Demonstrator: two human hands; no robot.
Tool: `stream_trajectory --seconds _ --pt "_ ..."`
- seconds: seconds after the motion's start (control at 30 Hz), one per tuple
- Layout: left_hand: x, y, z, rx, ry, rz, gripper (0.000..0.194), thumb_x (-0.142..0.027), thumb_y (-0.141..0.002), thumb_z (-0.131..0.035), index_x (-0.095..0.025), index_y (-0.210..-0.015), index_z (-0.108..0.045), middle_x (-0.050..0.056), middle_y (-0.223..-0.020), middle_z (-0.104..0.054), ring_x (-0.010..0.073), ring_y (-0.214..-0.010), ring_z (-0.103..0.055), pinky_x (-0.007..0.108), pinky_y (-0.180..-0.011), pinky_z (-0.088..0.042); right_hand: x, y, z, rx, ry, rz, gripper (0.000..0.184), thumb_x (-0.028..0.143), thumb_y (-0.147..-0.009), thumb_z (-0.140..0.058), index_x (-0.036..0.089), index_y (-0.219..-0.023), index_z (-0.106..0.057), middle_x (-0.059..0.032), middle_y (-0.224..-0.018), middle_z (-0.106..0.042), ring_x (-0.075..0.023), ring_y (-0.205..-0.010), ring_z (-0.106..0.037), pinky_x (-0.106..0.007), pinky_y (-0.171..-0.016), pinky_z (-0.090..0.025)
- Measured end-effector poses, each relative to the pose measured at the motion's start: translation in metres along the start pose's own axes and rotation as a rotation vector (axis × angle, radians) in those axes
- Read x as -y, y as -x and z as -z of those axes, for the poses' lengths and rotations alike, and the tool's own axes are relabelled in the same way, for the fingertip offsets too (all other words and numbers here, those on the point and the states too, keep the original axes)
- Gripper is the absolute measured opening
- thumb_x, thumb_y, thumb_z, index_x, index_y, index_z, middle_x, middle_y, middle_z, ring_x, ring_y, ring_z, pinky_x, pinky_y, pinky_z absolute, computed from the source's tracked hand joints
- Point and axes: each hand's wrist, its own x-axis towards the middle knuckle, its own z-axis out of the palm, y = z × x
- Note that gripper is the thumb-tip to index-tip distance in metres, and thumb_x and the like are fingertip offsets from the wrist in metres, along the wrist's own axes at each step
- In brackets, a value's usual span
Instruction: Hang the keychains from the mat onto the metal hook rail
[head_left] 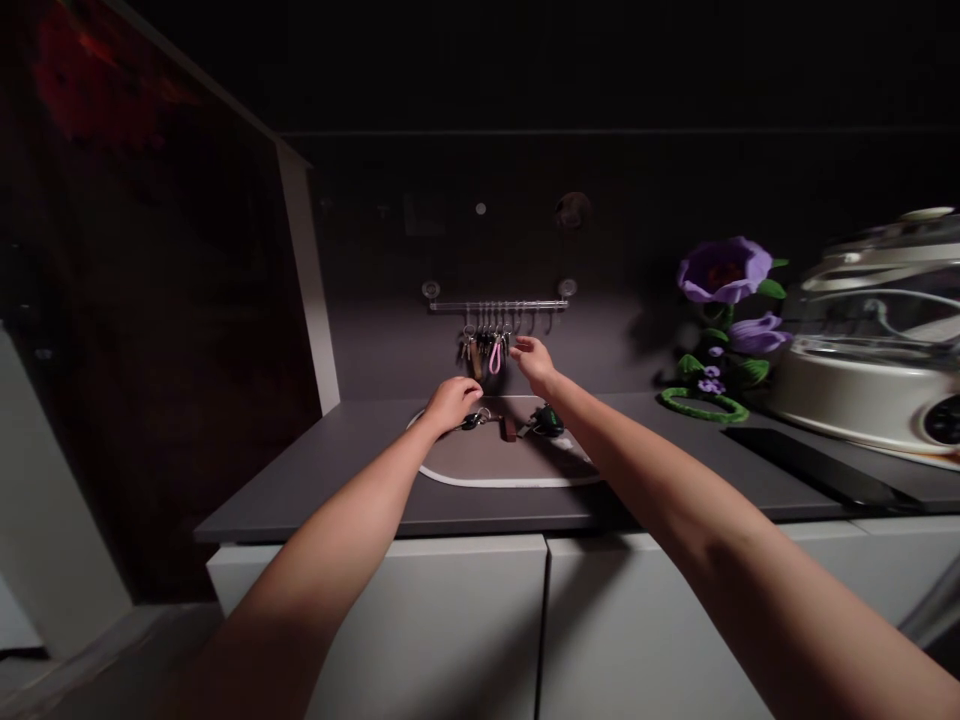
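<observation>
A hook rail (498,305) is stuck on the dark wall, and several keys (486,350) hang from its left hooks, one with a pink loop. My right hand (534,362) is raised just right of those keys, fingers apart, holding nothing. My left hand (452,402) rests lower, fingers curled over a key bunch (477,418) lying on an oval grey mat (501,468). More keys, with a brown tag and a green fob (545,422), lie on the mat under my right wrist.
The mat lies on a dark countertop (315,480) above white cabinet doors (450,620). Purple artificial flowers (724,300) stand at the right, beside a large white appliance (877,350). A white panel (311,280) borders the left.
</observation>
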Motion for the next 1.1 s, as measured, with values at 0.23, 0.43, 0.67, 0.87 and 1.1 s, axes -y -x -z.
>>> stream_trajectory --seconds 0.23,0.43,0.67,0.87,1.1 --pt "0.002 0.002 -0.001 0.068 -0.023 -0.007 0.020 -0.028 -0.078 -0.050 -0.018 -0.084 -0.067 0.005 -0.086 -0.065 0.0152 -0.079 -0.056 0.025 -0.073 -0.042 -0.014 0.042 0.004 0.116 0.026 -0.010 0.023 0.014 -0.072 -0.054 0.015 -0.095 -0.056 -0.0053 -0.098 -0.061 -0.0093 -0.082 -0.055 -0.024 -0.078 -0.043" --pt "0.002 0.005 0.002 0.154 -0.063 0.024 0.023 -0.038 -0.073 -0.055 -0.017 -0.074 -0.065 0.004 -0.079 -0.064 0.0146 -0.072 -0.055 0.024 -0.066 -0.041 -0.033 0.058 0.011 0.229 0.253 0.172 0.015 0.012 -0.071 -0.058 0.016 -0.085 -0.062 -0.0039 -0.090 -0.064 -0.0119 -0.083 -0.057 -0.027 -0.083 -0.042" --pt "0.003 0.006 0.006 0.282 -0.061 0.018 0.017 -0.031 -0.069 -0.058 -0.015 -0.072 -0.065 0.003 -0.074 -0.064 0.0135 -0.068 -0.055 0.023 -0.063 -0.040 -0.038 0.063 0.007 0.385 0.510 0.322 0.014 0.006 -0.066 -0.062 0.018 -0.073 -0.065 -0.0027 -0.078 -0.065 -0.0136 -0.073 -0.056 -0.025 -0.077 -0.041" --pt "0.004 0.005 0.007 0.291 -0.061 0.006 0.014 -0.024 -0.068 -0.057 -0.014 -0.073 -0.066 0.003 -0.074 -0.064 0.0123 -0.069 -0.055 0.022 -0.065 -0.041 -0.038 0.063 0.004 0.441 0.620 0.313 0.012 0.008 -0.066 -0.063 0.018 -0.071 -0.066 -0.0025 -0.074 -0.065 -0.0139 -0.070 -0.055 -0.023 -0.071 -0.040" --pt "0.003 0.004 0.008 0.268 -0.031 0.005 0.014 -0.019 -0.069 -0.054 -0.012 -0.071 -0.066 0.003 -0.074 -0.063 0.0122 -0.069 -0.054 0.022 -0.067 -0.041 -0.038 0.059 0.001 0.466 0.546 0.272 0.014 0.005 -0.064 -0.064 0.018 -0.071 -0.067 -0.0003 -0.066 -0.063 -0.0115 -0.062 -0.052 -0.022 -0.067 -0.038"
